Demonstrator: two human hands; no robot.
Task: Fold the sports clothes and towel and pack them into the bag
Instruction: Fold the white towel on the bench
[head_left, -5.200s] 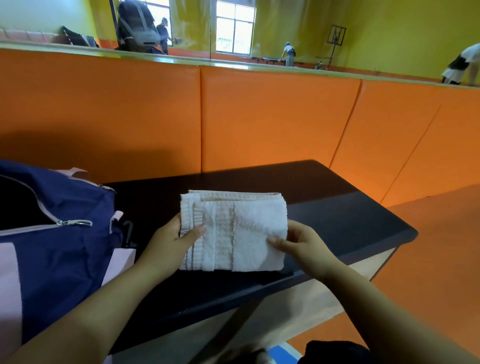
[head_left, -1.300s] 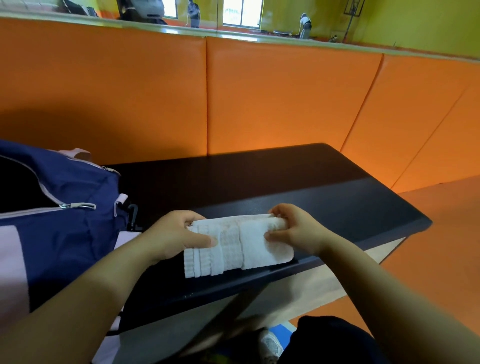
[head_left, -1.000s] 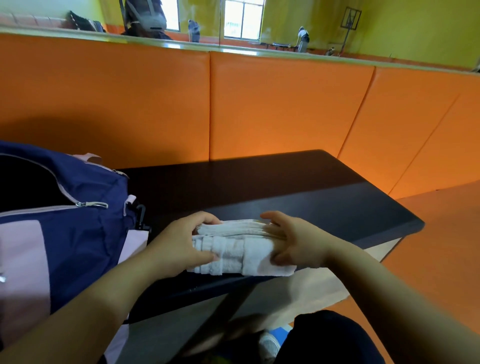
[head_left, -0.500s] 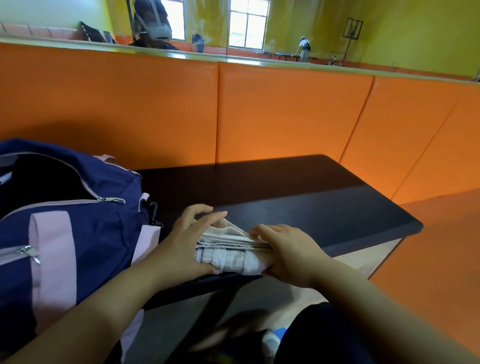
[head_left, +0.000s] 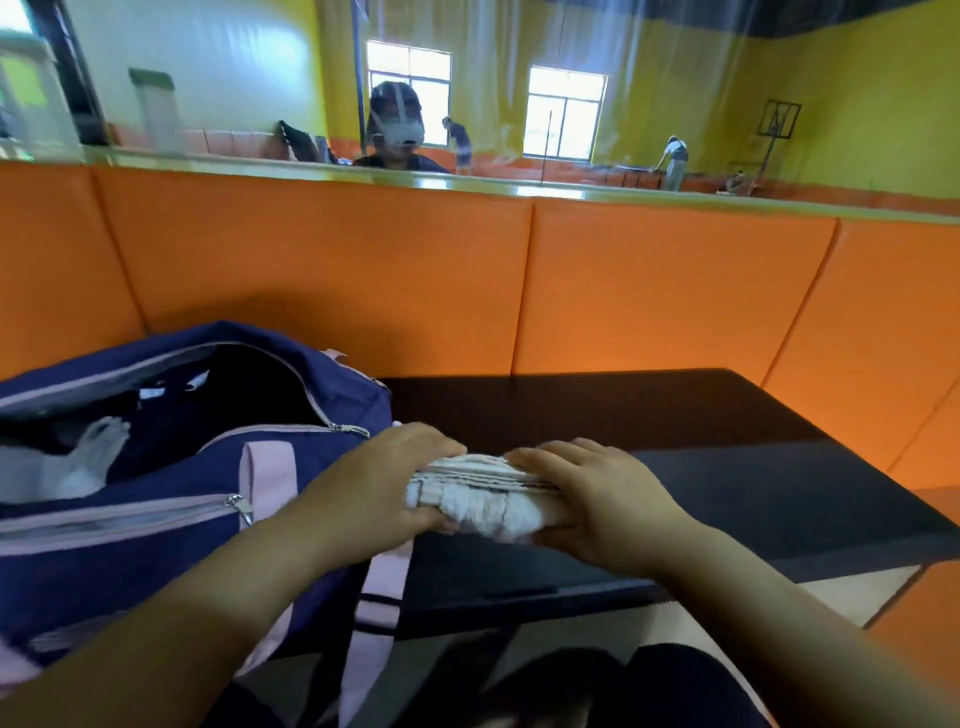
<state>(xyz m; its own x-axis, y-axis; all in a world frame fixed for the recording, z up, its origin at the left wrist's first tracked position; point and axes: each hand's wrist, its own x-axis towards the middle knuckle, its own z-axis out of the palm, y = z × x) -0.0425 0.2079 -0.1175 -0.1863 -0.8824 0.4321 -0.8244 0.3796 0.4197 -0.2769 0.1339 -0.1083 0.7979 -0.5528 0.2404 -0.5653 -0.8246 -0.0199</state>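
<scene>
A folded white towel (head_left: 480, 499) is held just above the black table (head_left: 727, 467), close to its near edge. My left hand (head_left: 384, 483) grips its left end, fingers over the top and thumb underneath. My right hand (head_left: 602, 499) grips the right end the same way. A navy bag with pink trim (head_left: 171, 525) stands on the table at the left, right beside my left hand. Its top zip is open, and dark and white cloth (head_left: 83, 462) lies inside.
An orange padded wall (head_left: 519, 280) runs behind the table, with a mirror above it showing a gym room and people. The table's right end stops short of the orange floor (head_left: 924, 613). A pink bag strap (head_left: 379, 597) hangs over the near edge.
The flat towel has been folded into a thick bundle, lifted off the table and carried left towards the bag. The view has swung left, showing the bag's open top.
</scene>
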